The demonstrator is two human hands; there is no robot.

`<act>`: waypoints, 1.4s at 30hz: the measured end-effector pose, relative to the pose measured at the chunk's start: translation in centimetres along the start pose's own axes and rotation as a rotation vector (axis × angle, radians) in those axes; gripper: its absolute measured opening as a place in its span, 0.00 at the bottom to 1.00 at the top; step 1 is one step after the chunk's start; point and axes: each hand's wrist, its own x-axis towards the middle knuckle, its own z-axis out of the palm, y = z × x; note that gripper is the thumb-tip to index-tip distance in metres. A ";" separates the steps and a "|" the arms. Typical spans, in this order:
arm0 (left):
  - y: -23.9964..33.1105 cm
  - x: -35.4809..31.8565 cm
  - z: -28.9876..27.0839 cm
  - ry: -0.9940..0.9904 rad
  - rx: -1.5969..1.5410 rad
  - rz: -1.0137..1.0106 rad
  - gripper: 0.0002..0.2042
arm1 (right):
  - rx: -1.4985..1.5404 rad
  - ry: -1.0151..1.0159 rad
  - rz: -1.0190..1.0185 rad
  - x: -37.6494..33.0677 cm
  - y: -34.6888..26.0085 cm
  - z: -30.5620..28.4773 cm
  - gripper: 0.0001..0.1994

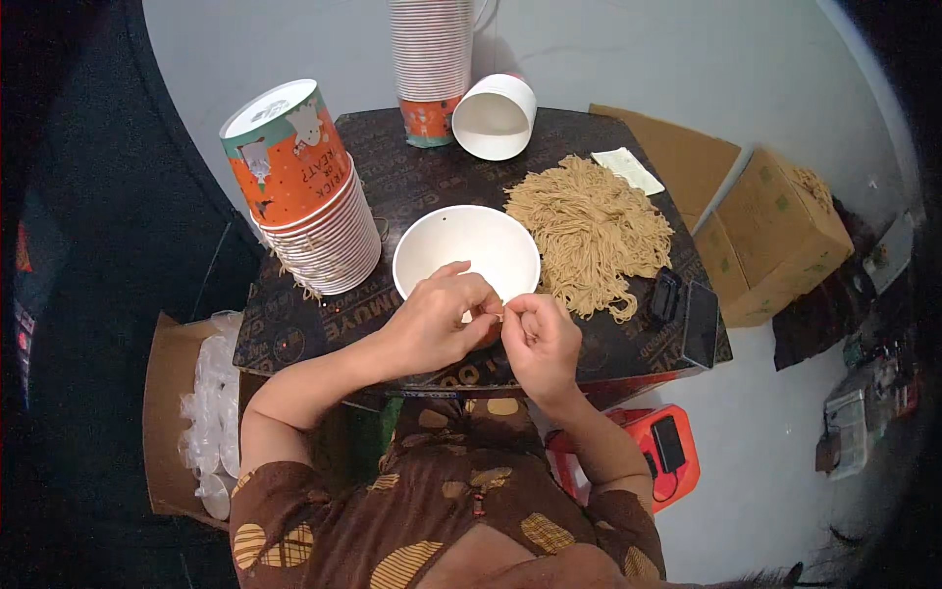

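Observation:
A white paper bucket [466,236] stands at the middle of the table, its open mouth toward me and a small dark hole in its far wall. Both hands meet over its near rim. My left hand [446,314] is closed, thumb and forefinger pinched together. Beside it, fingers curled in, my right hand [542,339] pinches at the same spot. Between the fingertips shows a tiny pale bit, too small to name. Right of the bucket lies a heap of tan cords [594,236].
Nested orange printed buckets [304,187] stand upside down at left. Another tall stack [432,59] rises behind, beside a tipped white bucket [496,118]. Dark objects [699,324] lie near the right edge. Cardboard boxes [770,236] and a red stool [677,447] are on the floor.

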 end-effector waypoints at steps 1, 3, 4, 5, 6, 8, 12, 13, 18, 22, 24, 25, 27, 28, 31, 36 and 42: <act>0.0 0.0 0.0 0.004 -0.018 -0.007 0.02 | -0.056 0.006 -0.120 0.2 0.0 -0.2 0.06; -0.3 0.0 0.2 0.017 -0.022 -0.005 0.02 | -0.113 0.012 -0.238 0.5 0.1 -0.3 0.07; -0.4 0.0 0.2 0.031 -0.027 -0.003 0.02 | -0.132 0.012 -0.287 0.6 0.1 -0.4 0.07; -0.4 0.1 0.2 0.031 -0.028 -0.002 0.02 | -0.152 0.012 -0.337 0.6 0.0 -0.5 0.08; -0.4 0.1 0.2 0.026 -0.029 -0.009 0.02 | -0.153 0.013 -0.336 0.6 0.0 -0.5 0.08; -0.4 0.2 0.2 0.020 -0.031 -0.016 0.02 | -0.133 0.001 -0.353 0.5 -0.1 -0.6 0.08; -0.6 0.1 0.3 0.020 -0.029 -0.011 0.01 | -0.109 -0.015 -0.303 0.3 -0.3 -0.5 0.07; -0.7 0.1 0.3 0.033 -0.032 0.007 0.01 | -0.082 -0.001 -0.251 0.2 0.0 -0.3 0.07; -0.7 0.2 0.3 0.041 -0.052 0.011 0.01 | -0.002 0.004 -0.093 -0.2 0.3 0.0 0.06; -0.6 0.3 0.3 0.055 -0.072 -0.028 0.04 | 0.141 -0.075 0.108 -0.6 0.3 0.0 0.04; -0.6 0.2 0.3 0.062 -0.069 -0.033 0.04 | 0.240 -0.116 0.220 -0.5 -0.1 -0.2 0.03; -0.6 0.1 0.3 0.068 -0.066 -0.037 0.05 | 0.302 -0.145 0.299 -0.3 -0.8 -0.5 0.04; -0.7 0.1 0.1 0.034 -0.026 -0.013 0.05 | 0.368 -0.175 0.383 0.0 -1.1 -0.7 0.05; -0.7 0.1 0.0 0.000 0.015 0.012 0.05 | 0.387 -0.168 0.361 0.1 -0.9 -0.6 0.05; -1.0 -0.3 -0.1 -0.010 0.064 0.059 0.07 | 0.429 -0.160 0.339 -0.2 -0.4 -0.4 0.06; 0.3 -0.2 -0.3 0.007 0.070 0.086 0.04 | 0.487 -0.144 0.331 -0.1 -0.6 -0.3 0.06; -0.6 -0.3 0.0 -0.008 0.069 0.091 0.05 | 0.523 -0.183 0.360 0.0 -0.6 -0.5 0.05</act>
